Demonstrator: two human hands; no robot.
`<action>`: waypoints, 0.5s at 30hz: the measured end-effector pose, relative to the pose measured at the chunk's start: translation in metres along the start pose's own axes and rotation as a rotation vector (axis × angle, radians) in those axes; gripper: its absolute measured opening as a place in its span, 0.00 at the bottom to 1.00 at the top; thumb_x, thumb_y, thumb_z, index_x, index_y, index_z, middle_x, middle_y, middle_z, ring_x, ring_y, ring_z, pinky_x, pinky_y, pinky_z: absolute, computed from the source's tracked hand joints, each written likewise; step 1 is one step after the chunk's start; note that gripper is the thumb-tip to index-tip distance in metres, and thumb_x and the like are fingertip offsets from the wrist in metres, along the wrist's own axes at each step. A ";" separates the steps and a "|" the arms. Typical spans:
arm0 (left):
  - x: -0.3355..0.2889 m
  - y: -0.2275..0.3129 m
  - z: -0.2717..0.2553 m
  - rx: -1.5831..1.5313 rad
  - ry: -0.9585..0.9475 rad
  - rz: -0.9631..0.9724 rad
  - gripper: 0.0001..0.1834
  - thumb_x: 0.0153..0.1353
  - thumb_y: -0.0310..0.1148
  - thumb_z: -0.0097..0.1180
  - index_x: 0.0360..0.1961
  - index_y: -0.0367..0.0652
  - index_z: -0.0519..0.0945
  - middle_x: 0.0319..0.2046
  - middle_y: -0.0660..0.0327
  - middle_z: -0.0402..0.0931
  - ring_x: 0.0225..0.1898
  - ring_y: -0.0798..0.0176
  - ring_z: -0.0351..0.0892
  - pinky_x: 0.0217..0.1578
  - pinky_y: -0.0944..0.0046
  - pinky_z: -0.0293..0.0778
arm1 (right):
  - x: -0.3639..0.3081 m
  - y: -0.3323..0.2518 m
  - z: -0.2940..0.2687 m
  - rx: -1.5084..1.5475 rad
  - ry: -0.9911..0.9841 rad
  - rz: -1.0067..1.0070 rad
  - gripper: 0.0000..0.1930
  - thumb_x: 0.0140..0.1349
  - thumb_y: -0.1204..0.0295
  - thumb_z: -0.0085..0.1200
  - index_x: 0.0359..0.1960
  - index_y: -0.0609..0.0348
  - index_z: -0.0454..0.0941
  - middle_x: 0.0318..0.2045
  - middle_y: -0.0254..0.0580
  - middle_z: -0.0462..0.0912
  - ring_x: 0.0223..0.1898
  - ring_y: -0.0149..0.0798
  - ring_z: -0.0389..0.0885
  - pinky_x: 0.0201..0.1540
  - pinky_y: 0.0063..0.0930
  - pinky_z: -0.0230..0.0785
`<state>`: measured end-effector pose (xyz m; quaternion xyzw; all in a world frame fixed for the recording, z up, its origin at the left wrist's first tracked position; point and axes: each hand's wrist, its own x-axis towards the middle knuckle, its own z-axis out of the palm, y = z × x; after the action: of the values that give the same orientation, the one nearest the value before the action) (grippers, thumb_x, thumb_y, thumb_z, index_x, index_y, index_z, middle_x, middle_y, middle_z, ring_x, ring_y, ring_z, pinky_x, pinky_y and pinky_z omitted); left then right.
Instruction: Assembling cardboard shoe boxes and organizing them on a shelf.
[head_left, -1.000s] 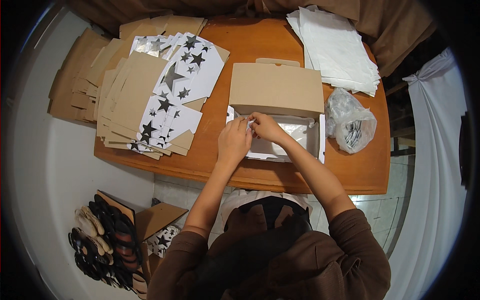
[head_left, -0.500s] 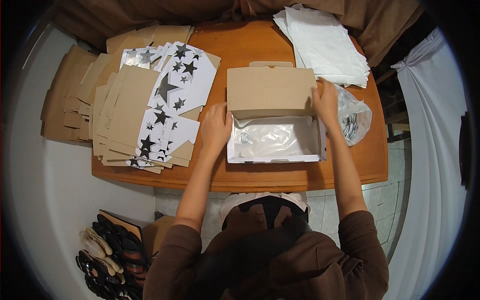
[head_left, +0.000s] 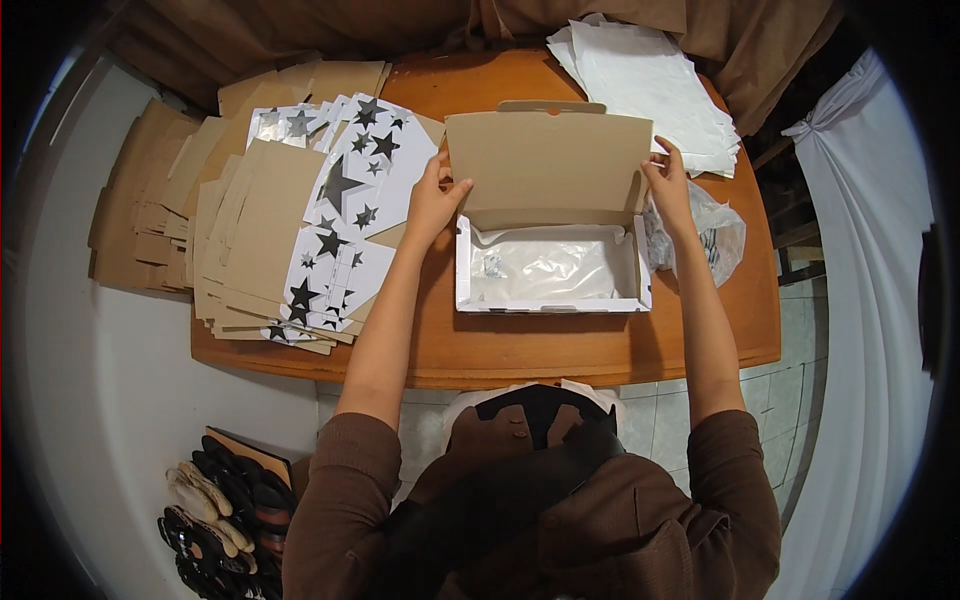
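A cardboard box, white outside and brown inside, stands open on the table in front of me. Its brown lid tilts up at the far side, a tuck flap along the top edge. White tissue paper or a plastic wrap covers what lies in the box, with a small silvery packet at its left. My left hand holds the lid's left edge, thumb on the inner face. At the right edge my right hand pinches the lid, its index finger partly raised.
Flat cardboard blanks, some printed with black stars, are stacked at left. White paper sheets lie at the far right. A clear plastic bag of small packets sits right of the box. Shoes hang or stand at lower left.
The lid has swung further toward upright, showing more of its inner face. Both hands have moved up along its side edges.
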<state>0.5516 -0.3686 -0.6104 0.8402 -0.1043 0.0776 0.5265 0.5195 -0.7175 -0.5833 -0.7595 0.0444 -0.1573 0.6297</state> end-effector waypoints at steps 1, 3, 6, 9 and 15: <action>0.000 -0.004 -0.004 0.000 0.000 0.002 0.29 0.52 0.32 0.61 0.55 0.36 0.67 0.33 0.55 0.80 0.36 0.61 0.80 0.39 0.66 0.73 | -0.001 -0.009 -0.001 0.069 -0.029 -0.066 0.24 0.61 0.76 0.49 0.59 0.64 0.58 0.40 0.41 0.73 0.40 0.31 0.73 0.46 0.23 0.66; -0.006 -0.010 -0.011 -0.203 -0.071 -0.001 0.21 0.53 0.30 0.61 0.48 0.35 0.73 0.33 0.60 0.80 0.37 0.65 0.79 0.40 0.66 0.72 | -0.005 -0.019 -0.006 0.080 -0.032 -0.141 0.19 0.65 0.71 0.46 0.55 0.65 0.63 0.42 0.41 0.74 0.42 0.31 0.73 0.48 0.24 0.65; -0.029 0.007 -0.019 -0.188 -0.079 -0.042 0.13 0.53 0.28 0.60 0.40 0.35 0.78 0.32 0.62 0.80 0.39 0.68 0.77 0.43 0.66 0.72 | -0.027 -0.029 -0.023 0.273 -0.106 -0.120 0.18 0.68 0.62 0.38 0.46 0.65 0.71 0.43 0.41 0.76 0.43 0.36 0.74 0.52 0.28 0.62; -0.054 0.005 -0.029 -0.102 -0.061 0.003 0.12 0.53 0.27 0.59 0.39 0.39 0.80 0.35 0.61 0.80 0.40 0.64 0.78 0.45 0.65 0.72 | -0.062 -0.051 -0.011 -0.400 0.228 -0.667 0.15 0.67 0.66 0.39 0.47 0.64 0.71 0.40 0.43 0.75 0.40 0.46 0.74 0.52 0.38 0.62; -0.083 0.012 -0.012 0.100 -0.164 0.262 0.17 0.53 0.22 0.51 0.44 0.47 0.81 0.47 0.58 0.77 0.56 0.54 0.71 0.54 0.61 0.68 | -0.179 -0.005 0.036 -0.773 -0.230 -1.256 0.14 0.46 0.65 0.58 0.38 0.42 0.77 0.34 0.29 0.73 0.38 0.31 0.73 0.51 0.38 0.58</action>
<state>0.4680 -0.3555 -0.6147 0.8480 -0.2515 0.0816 0.4593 0.3598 -0.6347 -0.6170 -0.8208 -0.4119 -0.3802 0.1098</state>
